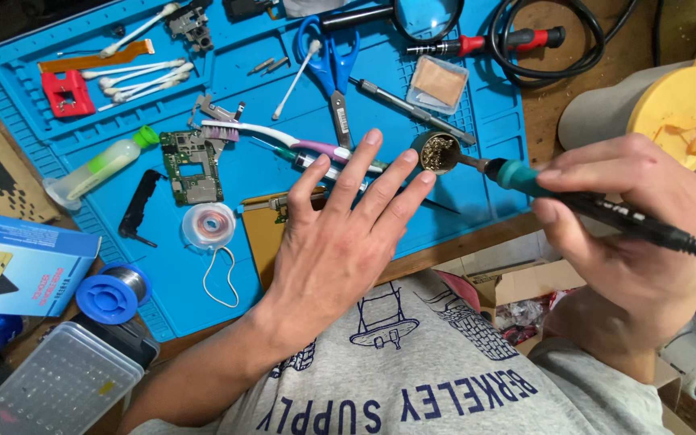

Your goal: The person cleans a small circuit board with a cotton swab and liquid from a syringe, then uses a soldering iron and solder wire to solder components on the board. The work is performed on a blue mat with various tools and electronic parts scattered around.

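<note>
Head view, right hand: the right hand (634,234) is clenched around a soldering iron (598,209); its tip is pushed into the small tin of brass wool (438,153).
Head view, left hand: the left hand (340,242) is held flat, fingers (364,165) released and spread, nothing grasped, hovering over the blue mat (477,97) near a brown clipboard (261,229).
Risk, burn: the fingertips are judged close to the hot tip; a slip could bring contact.
Risk, tin: unheld, it could be tipped or dragged.
Risk, cable: the iron's cord could snag at the bench edge.
Count: one iron, one tin, one circuit board (191,167), one toothbrush (267,135), one pair of scissors (330,68), one magnifier (424,16), two solder-type spools (113,294); cotton swabs about six, not countable exactly.
</note>
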